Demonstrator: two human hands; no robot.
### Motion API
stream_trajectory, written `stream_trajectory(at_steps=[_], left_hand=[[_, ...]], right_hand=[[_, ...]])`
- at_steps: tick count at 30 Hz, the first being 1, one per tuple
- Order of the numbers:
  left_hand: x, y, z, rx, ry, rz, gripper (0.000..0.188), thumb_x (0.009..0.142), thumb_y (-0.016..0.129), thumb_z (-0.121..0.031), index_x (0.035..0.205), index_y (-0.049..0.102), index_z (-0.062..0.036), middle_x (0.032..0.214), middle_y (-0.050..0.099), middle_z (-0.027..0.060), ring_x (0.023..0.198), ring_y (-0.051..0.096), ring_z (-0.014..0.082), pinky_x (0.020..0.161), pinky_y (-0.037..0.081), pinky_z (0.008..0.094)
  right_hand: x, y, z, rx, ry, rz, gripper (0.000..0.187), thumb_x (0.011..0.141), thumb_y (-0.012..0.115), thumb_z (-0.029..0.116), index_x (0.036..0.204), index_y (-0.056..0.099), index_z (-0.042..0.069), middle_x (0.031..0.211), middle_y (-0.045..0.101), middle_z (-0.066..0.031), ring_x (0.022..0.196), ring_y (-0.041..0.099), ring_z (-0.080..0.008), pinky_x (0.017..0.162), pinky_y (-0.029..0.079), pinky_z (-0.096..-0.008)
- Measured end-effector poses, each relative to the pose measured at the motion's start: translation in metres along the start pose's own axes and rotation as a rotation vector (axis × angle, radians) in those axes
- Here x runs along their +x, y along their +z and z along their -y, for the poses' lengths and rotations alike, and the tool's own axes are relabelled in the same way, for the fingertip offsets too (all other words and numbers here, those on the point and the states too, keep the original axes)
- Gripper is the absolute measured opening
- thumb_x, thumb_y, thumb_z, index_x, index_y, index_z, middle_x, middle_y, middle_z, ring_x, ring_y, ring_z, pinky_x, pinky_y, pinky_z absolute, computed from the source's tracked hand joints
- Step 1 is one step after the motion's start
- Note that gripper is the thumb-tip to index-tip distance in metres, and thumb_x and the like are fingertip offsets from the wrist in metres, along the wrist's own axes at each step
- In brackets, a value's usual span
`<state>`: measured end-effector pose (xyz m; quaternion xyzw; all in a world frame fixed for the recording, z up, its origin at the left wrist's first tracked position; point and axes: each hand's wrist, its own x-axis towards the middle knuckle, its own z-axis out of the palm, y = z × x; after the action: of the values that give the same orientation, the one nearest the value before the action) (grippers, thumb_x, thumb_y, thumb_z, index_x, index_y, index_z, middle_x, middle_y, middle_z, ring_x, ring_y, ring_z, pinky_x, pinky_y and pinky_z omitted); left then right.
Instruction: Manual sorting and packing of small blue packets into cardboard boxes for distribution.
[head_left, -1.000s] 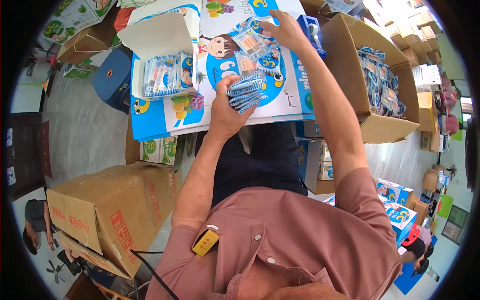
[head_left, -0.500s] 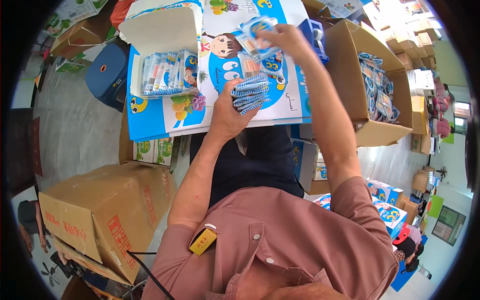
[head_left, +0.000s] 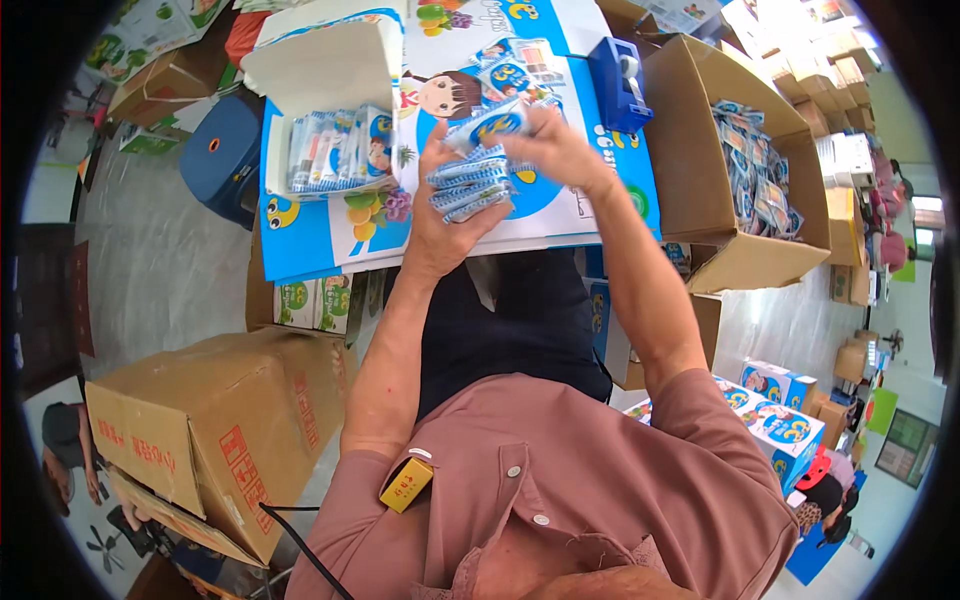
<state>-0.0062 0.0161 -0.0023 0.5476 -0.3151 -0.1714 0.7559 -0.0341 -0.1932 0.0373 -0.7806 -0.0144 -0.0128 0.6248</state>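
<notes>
A stack of small blue-and-white packets (head_left: 468, 186) lies in my left hand (head_left: 440, 235), whose fingers and thumb close round its sides. At the top of that stack, my right hand (head_left: 555, 150) grips one more packet (head_left: 500, 123) by its edge. Beyond my hands a few loose packets (head_left: 512, 75) rest on the printed cardboard surface (head_left: 590, 215). To the left stands an opened white carton (head_left: 320, 70) with its lid raised; a row of similar packets (head_left: 340, 150) stands inside it.
A blue tape dispenser (head_left: 620, 85) sits at the surface's right edge. Beside it, a brown cardboard box (head_left: 690, 150) holds many packets. A dark blue stool (head_left: 215, 150) is at the left, and a large brown carton (head_left: 215, 430) stands lower left.
My right hand has come down and toward me from the loose packets, bringing a packet to the stack. My left hand has shifted slightly left with the stack.
</notes>
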Motion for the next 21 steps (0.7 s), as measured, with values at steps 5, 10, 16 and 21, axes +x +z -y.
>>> stream_trajectory(at_steps=[5,10,16,21], left_hand=[[-0.004,0.008,0.007,0.078,0.060,-0.007,0.112,0.075,0.089,0.000,0.160,0.016,-0.0031,0.142,0.049,0.0155,0.127,0.057,0.0249,0.103,0.052,0.0346],[-0.004,0.018,0.004,0.159,0.079,-0.211,0.107,0.074,0.090,-0.001,0.157,0.023,-0.0043,0.139,0.052,0.0160,0.122,0.060,0.0250,0.100,0.054,0.0353],[-0.010,0.013,0.022,0.456,0.128,-0.094,0.088,0.072,0.090,0.000,0.144,0.039,-0.0056,0.133,0.057,0.0170,0.119,0.063,0.0258,0.094,0.056,0.0358],[-0.005,0.018,0.006,0.204,0.032,-0.179,0.074,0.072,0.091,-0.003,0.133,0.051,-0.0059,0.123,0.064,0.0134,0.114,0.067,0.0256,0.094,0.056,0.0344]], right_hand=[[-0.023,0.032,-0.014,0.078,0.129,-0.057,0.063,0.107,0.045,0.051,0.133,0.065,-0.002,0.129,0.068,-0.0157,0.116,0.062,-0.0227,0.106,0.044,-0.0348],[-0.018,0.052,-0.005,0.374,0.136,-0.073,0.076,0.108,0.036,0.061,0.132,0.062,-0.006,0.129,0.067,-0.0185,0.118,0.061,-0.0226,0.106,0.044,-0.0347],[-0.002,0.000,-0.010,-0.659,-0.190,-0.380,0.063,0.101,0.056,0.055,0.119,0.068,-0.005,0.114,0.073,-0.0200,0.104,0.071,-0.0335,0.092,0.054,-0.0412],[0.052,-0.044,-0.008,-0.717,0.263,-0.491,0.062,0.084,0.076,0.054,0.108,0.072,-0.003,0.105,0.074,-0.0221,0.095,0.073,-0.0377,0.084,0.057,-0.0436]])
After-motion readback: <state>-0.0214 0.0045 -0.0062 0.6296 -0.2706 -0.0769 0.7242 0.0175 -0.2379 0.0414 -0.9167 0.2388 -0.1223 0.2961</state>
